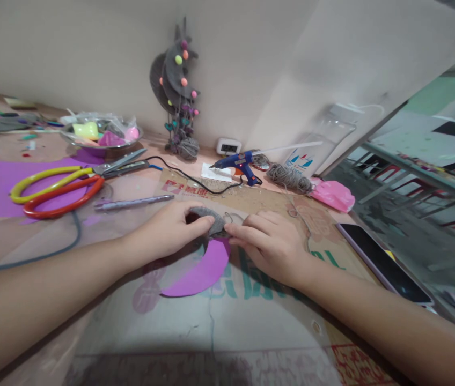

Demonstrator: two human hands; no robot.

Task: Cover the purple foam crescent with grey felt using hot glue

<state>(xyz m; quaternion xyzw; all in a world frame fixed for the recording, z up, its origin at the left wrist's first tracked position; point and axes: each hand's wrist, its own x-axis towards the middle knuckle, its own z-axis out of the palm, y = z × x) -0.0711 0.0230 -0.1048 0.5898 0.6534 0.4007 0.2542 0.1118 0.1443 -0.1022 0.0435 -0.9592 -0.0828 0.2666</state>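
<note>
A purple paper crescent (pixel 203 273), its upper part wound in grey yarn (pixel 217 224), is in front of me over the cardboard. My left hand (pixel 173 228) grips the wound part, thumb on top and fingers behind. At the edge of the winding, the thumb and forefinger of my right hand (pixel 270 241) are pinched together on the yarn, and a small loop of it shows above the fingertips. The crescent's bare lower tip points left toward me. A strand of yarn (pixel 302 217) runs from behind my right hand back to a grey yarn skein (pixel 287 178).
Printed cardboard (pixel 259 332) covers the table. Beyond my hands lie a blue glue gun (pixel 237 163), scissors (pixel 64 182) and a pen (pixel 134 202). A bowl (pixel 102 140) stands back left, a phone (pixel 384 262) right. Yarn-wrapped crescents (pixel 173 80) with pompoms hang against the wall.
</note>
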